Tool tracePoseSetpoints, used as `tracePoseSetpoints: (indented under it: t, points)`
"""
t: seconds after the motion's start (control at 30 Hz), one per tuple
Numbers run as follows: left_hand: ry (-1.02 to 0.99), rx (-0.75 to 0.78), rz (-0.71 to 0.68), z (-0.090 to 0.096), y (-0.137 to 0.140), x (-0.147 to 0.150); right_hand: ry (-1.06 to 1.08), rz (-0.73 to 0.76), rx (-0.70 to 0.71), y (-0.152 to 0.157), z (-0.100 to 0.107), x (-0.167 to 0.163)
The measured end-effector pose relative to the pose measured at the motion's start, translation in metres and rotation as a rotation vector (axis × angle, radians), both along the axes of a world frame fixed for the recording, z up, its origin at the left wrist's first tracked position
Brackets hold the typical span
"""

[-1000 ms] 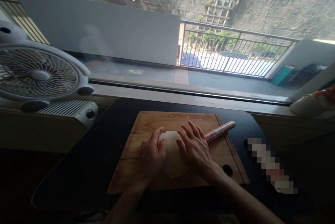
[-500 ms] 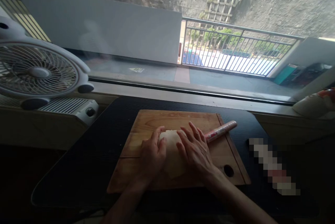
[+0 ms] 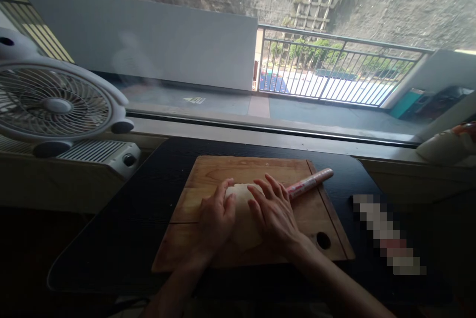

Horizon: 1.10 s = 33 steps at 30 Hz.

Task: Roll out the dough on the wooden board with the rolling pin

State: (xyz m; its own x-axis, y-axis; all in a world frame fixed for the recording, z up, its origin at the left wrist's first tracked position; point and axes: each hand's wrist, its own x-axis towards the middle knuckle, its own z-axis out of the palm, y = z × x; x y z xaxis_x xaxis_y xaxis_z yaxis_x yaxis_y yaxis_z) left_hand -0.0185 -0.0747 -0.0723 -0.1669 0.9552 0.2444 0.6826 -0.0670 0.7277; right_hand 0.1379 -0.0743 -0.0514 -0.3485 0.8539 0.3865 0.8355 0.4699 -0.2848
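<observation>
Two hands (image 3: 216,214) (image 3: 275,212): unclenched, cupped about dough (image 3: 242,209) on the cutting board (image 3: 310,219).
Dough: apparently being shaped; next calls for even pressure.

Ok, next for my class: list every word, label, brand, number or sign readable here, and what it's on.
None can be read with certainty.
Stick on the cutting board: reddish print, too small and blurred.
Floor marking outside: triangular, with blurred marks.
Blue patch behind the railing: tiny, unreadable marks.
Item at right: pixelated, so any text is hidden.
</observation>
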Motion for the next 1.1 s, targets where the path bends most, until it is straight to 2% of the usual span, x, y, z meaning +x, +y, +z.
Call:
tracePoseSetpoints:
  t: [0.1, 0.23, 0.3, 0.37, 0.47, 0.5, 0.6, 0.67, 0.8, 0.93, 1.1]
  points:
    - [0.015, -0.019, 0.01, 0.003, -0.001, 0.001, 0.016, 0.032, 0.027, 0.039, 0.006, 0.002]
    - [0.04, 0.015, 0.025, 0.003, -0.003, 0.002, -0.11, 0.056, 0.075, 0.076, 0.008, 0.042]
    - [0.06, 0.037, 0.011, 0.003, -0.003, 0.003, -0.194, 0.015, 0.112, 0.085, 0.004, 0.066]
    - [0.091, 0.052, 0.004, 0.002, -0.002, 0.004, -0.243, -0.096, 0.122, 0.09, -0.001, 0.082]
    - [0.141, 0.053, 0.012, 0.002, -0.002, 0.004, -0.261, -0.292, 0.115, 0.084, -0.006, 0.084]
    - [0.152, 0.051, 0.014, 0.001, -0.002, 0.004, -0.262, -0.29, 0.111, 0.078, -0.007, 0.081]
    - [0.172, 0.049, 0.008, 0.0, -0.001, 0.004, -0.248, -0.115, 0.078, 0.056, -0.005, 0.071]
    - [0.182, 0.05, 0.008, -0.001, -0.001, 0.004, -0.238, -0.062, 0.028, 0.046, -0.003, 0.069]
    - [0.189, 0.051, 0.005, 0.001, -0.001, 0.004, -0.229, -0.193, -0.017, 0.042, 0.002, 0.07]
    - [0.179, 0.043, -0.005, 0.003, -0.003, 0.003, -0.247, -0.19, -0.014, 0.034, 0.003, 0.076]
    - [0.144, 0.047, -0.012, 0.002, -0.002, 0.004, -0.233, -0.255, -0.1, 0.033, 0.004, 0.086]
